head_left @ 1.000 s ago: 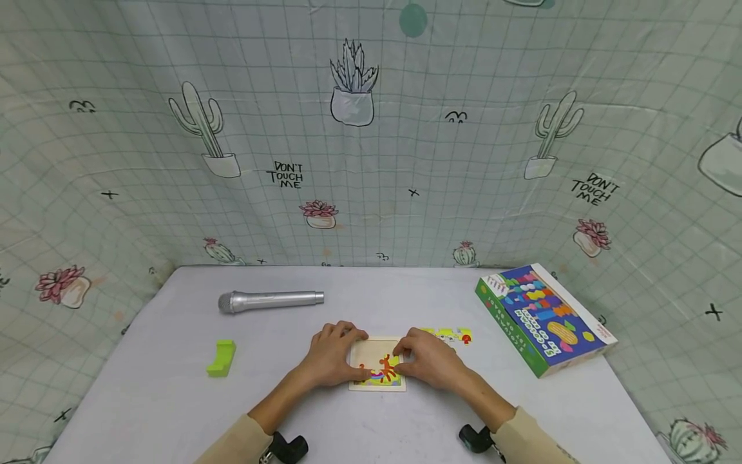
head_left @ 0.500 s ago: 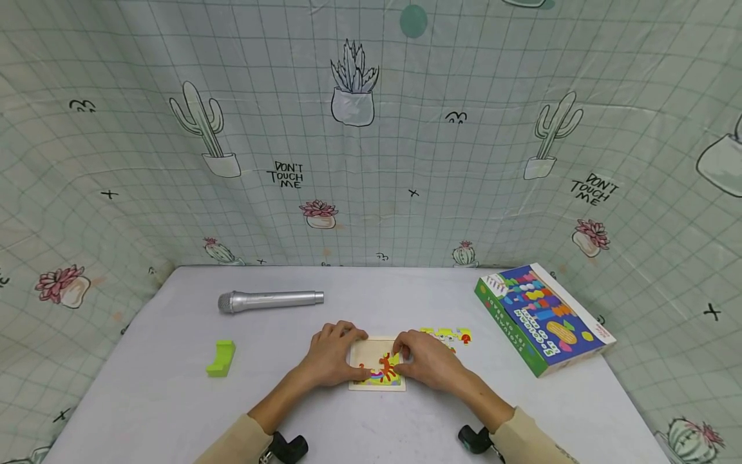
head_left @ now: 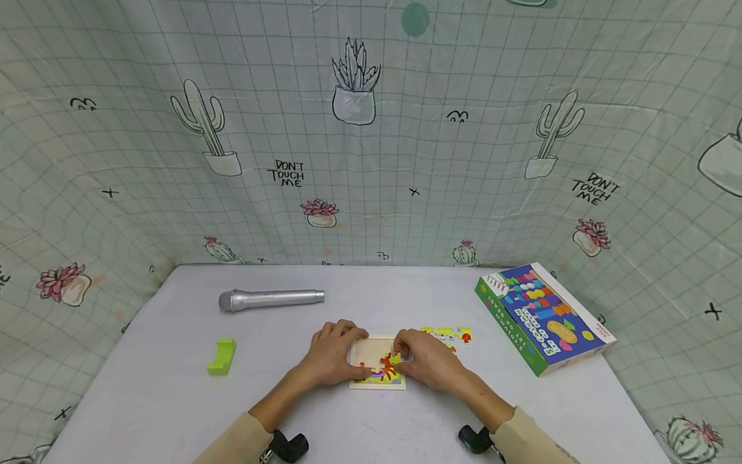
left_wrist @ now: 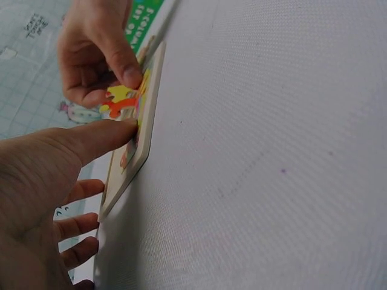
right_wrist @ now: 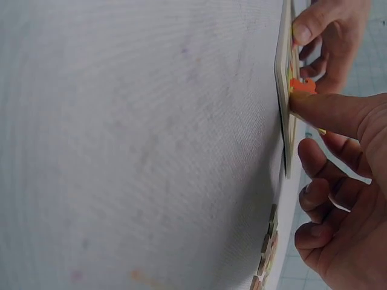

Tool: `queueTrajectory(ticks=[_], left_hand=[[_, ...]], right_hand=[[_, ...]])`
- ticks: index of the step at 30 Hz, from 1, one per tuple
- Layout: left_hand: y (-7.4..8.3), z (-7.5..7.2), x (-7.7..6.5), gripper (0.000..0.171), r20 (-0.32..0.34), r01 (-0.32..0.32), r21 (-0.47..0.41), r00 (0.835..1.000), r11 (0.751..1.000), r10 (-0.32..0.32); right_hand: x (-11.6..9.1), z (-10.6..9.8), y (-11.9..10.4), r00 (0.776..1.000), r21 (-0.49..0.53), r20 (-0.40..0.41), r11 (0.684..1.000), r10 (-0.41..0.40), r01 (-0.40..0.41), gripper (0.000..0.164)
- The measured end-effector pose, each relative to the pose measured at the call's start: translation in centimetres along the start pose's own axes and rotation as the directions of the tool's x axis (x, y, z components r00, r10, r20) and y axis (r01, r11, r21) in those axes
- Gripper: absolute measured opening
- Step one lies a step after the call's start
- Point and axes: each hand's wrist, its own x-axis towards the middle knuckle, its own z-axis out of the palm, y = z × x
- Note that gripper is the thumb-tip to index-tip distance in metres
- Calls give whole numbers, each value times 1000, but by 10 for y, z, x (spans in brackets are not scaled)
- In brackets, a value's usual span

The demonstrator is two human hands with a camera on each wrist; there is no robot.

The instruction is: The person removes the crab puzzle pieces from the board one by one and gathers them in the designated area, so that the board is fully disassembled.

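In the head view a small wooden puzzle board (head_left: 368,351) lies between the two hands, with coloured pieces (head_left: 379,379) along its near side and bare wood on its far side. My left hand (head_left: 333,356) grips the board at its left side; the thumb presses on the pieces and the fingertips meet the edge, as the left wrist view shows. My right hand (head_left: 430,358) pinches an orange and yellow puzzle piece (left_wrist: 123,104) between thumb and index finger. That piece stands tilted up from the board in the left wrist view, its lower end at the pieces.
More yellow puzzle pieces (head_left: 458,334) lie just beyond the right hand. A colourful toy box (head_left: 545,319) is at the back right of the white table (head_left: 174,412). To the left are a silver microphone (head_left: 271,300) and a green block (head_left: 222,357).
The orange piece shifts and tilts slightly under the right fingers. Both hands otherwise stay in place, and the board has not moved.
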Motion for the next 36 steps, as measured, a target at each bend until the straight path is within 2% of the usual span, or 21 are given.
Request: queueTrajectory(ticks=[6, 14, 22, 28, 36], left_hand=[[1, -1, -1, 63, 3, -4, 1, 1000, 1000, 4], [1, -1, -1, 64, 5, 6, -3, 1000, 1000, -6], [1, -1, -1, 65, 2, 12, -2, 1000, 1000, -12], [0, 0, 0, 64, -2, 1, -14, 1000, 1000, -1], [1, -1, -1, 64, -5, -10, -19, 1000, 1000, 10]], right_hand=[[-1, -1, 0, 1000, 33, -6, 999, -5, 6, 18], [-3, -4, 2, 998, 212, 47, 977, -49, 38, 13], [-5, -9, 6, 999, 253, 7, 967, -43, 39, 8], [-9, -15, 12, 1000, 284, 1, 959, 2, -2, 7], [-23, -32, 31, 993, 332, -4, 936, 121, -113, 5]])
